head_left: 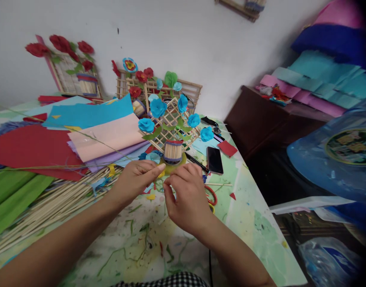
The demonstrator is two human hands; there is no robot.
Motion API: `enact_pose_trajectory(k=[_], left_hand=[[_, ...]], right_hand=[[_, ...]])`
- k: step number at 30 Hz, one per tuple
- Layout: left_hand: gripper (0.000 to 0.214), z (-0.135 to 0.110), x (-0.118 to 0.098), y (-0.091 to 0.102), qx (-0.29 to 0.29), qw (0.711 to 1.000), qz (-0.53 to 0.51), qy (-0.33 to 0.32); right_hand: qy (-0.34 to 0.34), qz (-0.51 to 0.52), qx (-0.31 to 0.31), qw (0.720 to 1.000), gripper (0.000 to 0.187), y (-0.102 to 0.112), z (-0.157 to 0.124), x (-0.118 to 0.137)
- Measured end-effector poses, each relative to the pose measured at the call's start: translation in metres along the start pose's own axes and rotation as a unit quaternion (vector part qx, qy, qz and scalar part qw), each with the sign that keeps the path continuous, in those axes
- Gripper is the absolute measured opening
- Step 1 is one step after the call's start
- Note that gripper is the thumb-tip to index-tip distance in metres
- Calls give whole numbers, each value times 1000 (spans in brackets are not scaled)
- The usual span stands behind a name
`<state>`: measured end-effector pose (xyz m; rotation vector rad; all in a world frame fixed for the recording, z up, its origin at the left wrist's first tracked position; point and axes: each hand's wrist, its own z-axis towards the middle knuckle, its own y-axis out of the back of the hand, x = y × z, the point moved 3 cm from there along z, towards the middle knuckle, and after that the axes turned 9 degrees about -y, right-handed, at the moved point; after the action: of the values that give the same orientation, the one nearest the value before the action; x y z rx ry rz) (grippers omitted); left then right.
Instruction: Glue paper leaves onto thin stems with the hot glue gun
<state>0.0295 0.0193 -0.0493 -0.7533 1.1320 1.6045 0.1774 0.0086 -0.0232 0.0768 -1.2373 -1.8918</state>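
My left hand [141,176] is over the table with its thumb pressed against the bent fingers. Beside it, my right hand [187,195] has thumb and fingertips closed in a pinch. The hands are a little apart, and anything in either pinch is too small or hidden to name. Just beyond them stands a lattice of thin sticks [168,131] with blue paper flowers [158,108] and green paper leaves. At its foot is a small stick basket [172,153] with a blue and red band. A yellow tape roll [183,162] lies under it.
Paper sheets [107,135] and a pile of thin sticks [66,211] lie left. A phone [215,160], a red paper piece [227,149] and red-handled scissors [213,194] are right. Other flowered lattices [195,89] lean on the wall. A brown cabinet [254,119] borders the table.
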Motion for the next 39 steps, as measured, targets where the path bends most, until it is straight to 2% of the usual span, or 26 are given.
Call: enact_pose_trajectory(k=[13,24,30,35,37,39], left_hand=[[49,1,-3,-1,8,998,57,-22],[48,0,-4,-4,-38,999,36,-5],[52,0,-4,-3,-78,997,20,18],[50,1,3,3,-138,989,0,58],[50,0,4,4,-154,985,-25,76],[51,0,3,2,-156,984,-46,78]], right_hand=[[9,-27,6,1000,18,-5,-1,2],[28,-59,11,998,12,-12,-4,3],[87,-89,-13,992,18,-18,-11,11],[155,-28,-7,988,20,-9,-18,23],[118,18,-46,992,16,0,-15,19],[44,66,-88,993,10,6,-9,9]])
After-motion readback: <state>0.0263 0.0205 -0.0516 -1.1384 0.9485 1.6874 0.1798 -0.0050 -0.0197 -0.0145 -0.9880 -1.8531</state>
